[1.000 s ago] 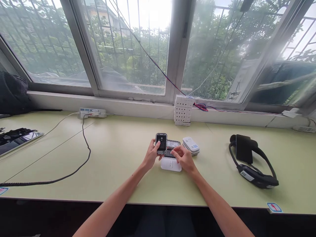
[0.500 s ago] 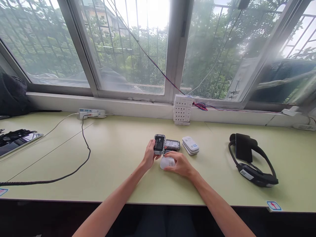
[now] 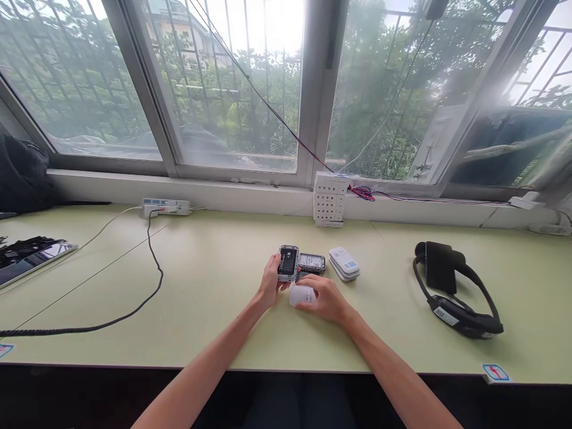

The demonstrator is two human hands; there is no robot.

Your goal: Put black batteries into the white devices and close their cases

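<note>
My left hand [image 3: 270,283] is closed round a small device [image 3: 288,263], whose black battery marked 3000mAh faces up. Just right of it, my right hand [image 3: 325,298] grips a white cover [image 3: 301,295] by its right side, low over the table. Between and behind the hands lies another opened device [image 3: 311,262] with a label inside. A black battery [image 3: 304,275] shows in front of that device, partly hidden by my right fingers. To the right sits a small stack of white devices [image 3: 344,263].
A black headset [image 3: 465,316] lies on the green table [image 3: 214,286] at the right. White boxes [image 3: 329,199] are stacked by the window sill. A power strip [image 3: 165,207], a black cable [image 3: 156,286] and a tablet [image 3: 38,262] are at the left.
My right hand has shifted slightly with the white cover, and its fingers have come away from the battery's edge, showing more of the battery. My left hand keeps its hold on the device.
</note>
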